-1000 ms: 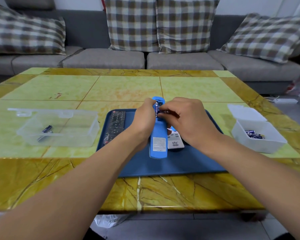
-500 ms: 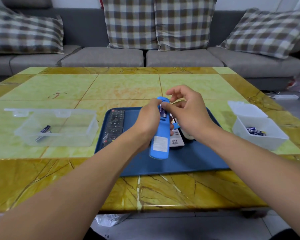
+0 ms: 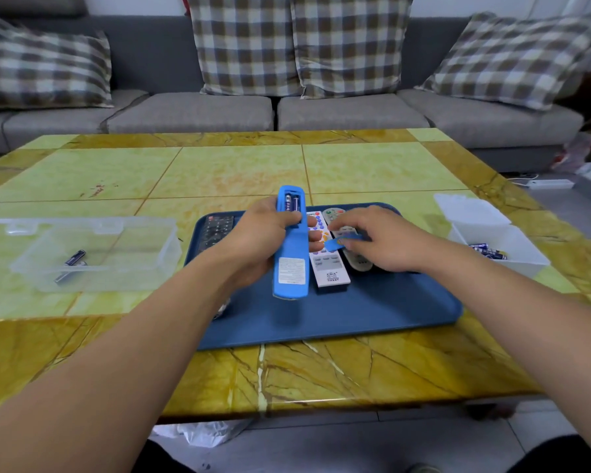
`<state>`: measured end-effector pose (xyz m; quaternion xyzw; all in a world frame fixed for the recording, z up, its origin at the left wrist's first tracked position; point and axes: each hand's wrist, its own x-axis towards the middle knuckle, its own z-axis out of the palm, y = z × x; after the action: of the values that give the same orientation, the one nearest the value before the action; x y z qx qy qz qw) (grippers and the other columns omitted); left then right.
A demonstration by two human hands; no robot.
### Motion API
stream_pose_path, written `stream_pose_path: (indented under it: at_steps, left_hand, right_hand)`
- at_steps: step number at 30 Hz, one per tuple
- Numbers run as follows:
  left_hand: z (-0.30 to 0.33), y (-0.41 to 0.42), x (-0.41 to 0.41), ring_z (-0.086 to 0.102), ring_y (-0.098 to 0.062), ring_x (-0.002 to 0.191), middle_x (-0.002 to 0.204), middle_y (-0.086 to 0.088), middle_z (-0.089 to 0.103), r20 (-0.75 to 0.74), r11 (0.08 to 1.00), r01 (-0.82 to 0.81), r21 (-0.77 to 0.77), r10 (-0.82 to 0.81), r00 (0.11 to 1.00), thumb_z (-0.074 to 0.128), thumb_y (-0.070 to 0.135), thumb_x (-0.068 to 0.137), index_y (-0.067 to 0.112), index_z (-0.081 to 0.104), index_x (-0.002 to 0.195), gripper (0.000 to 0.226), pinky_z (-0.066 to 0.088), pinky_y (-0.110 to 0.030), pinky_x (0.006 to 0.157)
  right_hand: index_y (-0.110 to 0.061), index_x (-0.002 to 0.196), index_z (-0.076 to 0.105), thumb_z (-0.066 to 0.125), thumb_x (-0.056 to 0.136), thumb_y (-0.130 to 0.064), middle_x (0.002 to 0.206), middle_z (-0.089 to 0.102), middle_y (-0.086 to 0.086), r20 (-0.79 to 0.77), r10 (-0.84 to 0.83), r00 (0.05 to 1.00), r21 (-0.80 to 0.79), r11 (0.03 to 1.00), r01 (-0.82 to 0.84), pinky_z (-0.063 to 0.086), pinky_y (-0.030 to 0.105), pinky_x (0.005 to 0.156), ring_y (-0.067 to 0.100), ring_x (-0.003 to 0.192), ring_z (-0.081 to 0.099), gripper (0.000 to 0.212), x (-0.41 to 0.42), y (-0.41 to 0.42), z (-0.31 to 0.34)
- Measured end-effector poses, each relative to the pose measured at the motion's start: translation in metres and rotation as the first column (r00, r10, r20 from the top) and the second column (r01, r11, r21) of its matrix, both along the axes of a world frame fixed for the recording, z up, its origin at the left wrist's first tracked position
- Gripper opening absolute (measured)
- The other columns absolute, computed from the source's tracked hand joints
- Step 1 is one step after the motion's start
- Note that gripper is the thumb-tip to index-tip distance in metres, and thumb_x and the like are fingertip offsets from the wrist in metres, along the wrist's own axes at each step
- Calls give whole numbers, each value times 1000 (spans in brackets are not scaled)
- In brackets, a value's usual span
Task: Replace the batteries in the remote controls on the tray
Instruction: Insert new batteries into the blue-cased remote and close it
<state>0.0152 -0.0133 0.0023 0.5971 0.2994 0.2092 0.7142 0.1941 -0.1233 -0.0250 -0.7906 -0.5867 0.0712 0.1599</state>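
Observation:
My left hand (image 3: 263, 240) grips a blue remote (image 3: 290, 264) back side up over the dark blue tray (image 3: 372, 312). Its open compartment at the top shows two batteries (image 3: 292, 203). My right hand (image 3: 386, 244) rests low on the tray, fingers closed on the small blue battery cover (image 3: 338, 243). A white remote (image 3: 326, 257) and a grey remote (image 3: 348, 244) lie under my right hand. A black remote (image 3: 217, 230) lies at the tray's left side.
A clear plastic box (image 3: 96, 250) at the left holds used batteries (image 3: 70, 262). A white box (image 3: 495, 240) at the right holds blue batteries (image 3: 487, 250). The yellow-green marble table (image 3: 239, 169) extends back toward a grey sofa (image 3: 348, 114) with checked cushions.
My right hand has left the top of the blue remote and dropped right onto the tray, onto the blue cover. The compartment now shows two batteries. My left hand still holds the remote.

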Motion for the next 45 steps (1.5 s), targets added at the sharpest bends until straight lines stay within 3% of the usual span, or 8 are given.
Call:
stream_pose_path:
  at_steps: [10,16,20,25,30,34,40,45]
  left_hand:
    - [1,0,-1,73,-24,71,97,-15,71,50,1000,10,3,-10,999,45,0,103,6,54,118,18,64,-39,68]
    - [-2,2,-1,71,-20,67,100,-16,69,45,998,11,59,-14,999,44,4,104,11,52,121,19,63,-38,68]
    - [-1,2,1,67,-20,60,89,-14,66,64,999,-34,1,33,997,44,22,105,11,57,108,18,62,-45,73]
    - [5,-5,-1,61,-23,65,88,-13,59,183,989,54,-139,-28,983,34,38,106,7,61,109,42,57,-34,62]
    - [4,-16,0,64,-28,88,102,-16,64,240,980,119,-157,-79,967,34,37,106,2,59,124,46,58,-42,79]
    - [1,-19,2,65,-31,98,110,-19,65,253,972,93,-214,-37,967,43,33,105,-4,52,136,49,59,-46,86]
    - [-4,-14,2,67,-24,82,98,-11,66,221,994,74,-80,-55,974,39,27,108,10,57,118,27,60,-42,75]
    - [-1,-18,3,67,-29,88,108,-14,66,230,987,95,-128,-64,971,38,31,108,5,56,132,39,60,-40,74]
  right_hand:
    - [-22,104,71,67,92,-20,105,58,-7,60,64,996,106,992,-70,43,36,94,18,107,54,13,7,9,-12]
    - [-12,103,75,63,95,-10,78,69,-7,-149,13,989,617,783,83,54,29,63,8,59,62,15,-16,2,17]
    - [-11,99,78,72,88,-11,80,69,-5,22,41,999,715,697,-44,48,19,64,4,66,59,12,-40,4,31]
    - [-4,102,77,75,81,0,69,60,9,264,-21,964,760,620,-194,48,33,53,22,58,56,21,-52,7,26]
    - [2,104,75,70,80,6,74,63,13,386,-14,922,729,617,-296,52,35,50,26,58,59,25,-58,11,21]
    - [1,104,74,61,85,-3,77,61,12,389,33,921,668,678,-307,51,36,51,26,60,58,23,-58,9,23]
    - [0,117,69,69,85,-6,93,63,11,279,168,945,561,771,-302,53,36,69,26,79,61,32,-51,11,25]
    - [5,119,66,41,84,-7,93,63,16,401,85,912,559,766,-317,55,41,63,31,79,62,44,-55,4,27]
